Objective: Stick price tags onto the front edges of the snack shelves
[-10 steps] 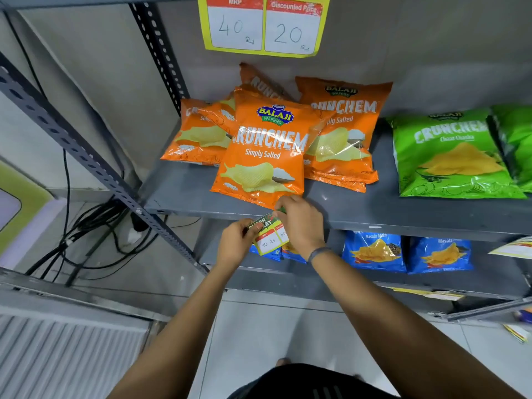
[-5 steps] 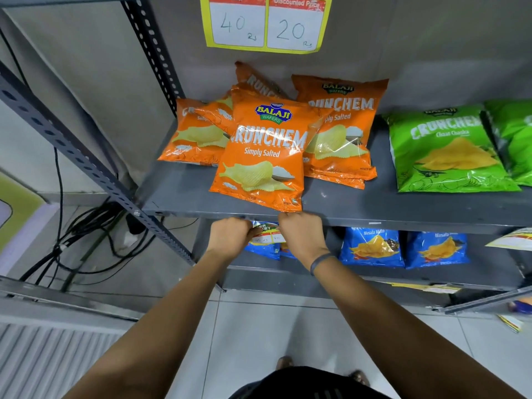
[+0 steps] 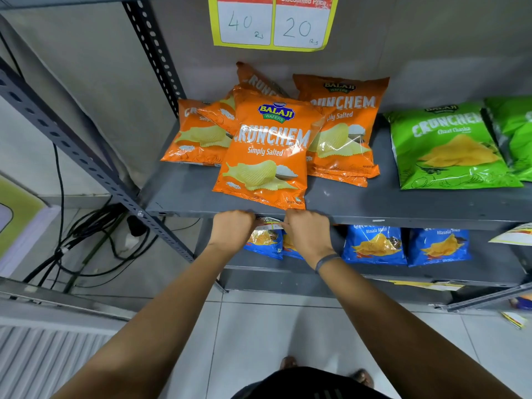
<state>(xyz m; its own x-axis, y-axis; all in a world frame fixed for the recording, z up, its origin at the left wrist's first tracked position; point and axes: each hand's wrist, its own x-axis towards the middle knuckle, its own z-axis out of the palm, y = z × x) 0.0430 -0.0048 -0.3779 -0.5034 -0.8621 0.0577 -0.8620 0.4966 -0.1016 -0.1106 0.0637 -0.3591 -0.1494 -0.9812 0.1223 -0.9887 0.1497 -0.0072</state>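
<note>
A small yellow-edged price tag (image 3: 269,223) lies flat against the front edge of the grey snack shelf (image 3: 374,218), just below the front orange chip bag (image 3: 267,151). My left hand (image 3: 231,230) holds the tag's left end and my right hand (image 3: 308,234) holds its right end, fingers curled against the shelf edge. Most of the tag is hidden between my hands. A larger yellow price tag (image 3: 273,21) reading 40 and 20 hangs from the shelf above.
Green chip bags (image 3: 443,145) lie at the right of the shelf. Blue chip bags (image 3: 374,244) sit on the lower shelf. A slotted grey upright (image 3: 86,159) runs diagonally at the left, with black cables (image 3: 86,234) on the floor behind it. White floor tiles lie below.
Both hands have risen with the price tag from below the shelf edge up against it. The tag, earlier facing me and readable, is now pressed flat to the edge.
</note>
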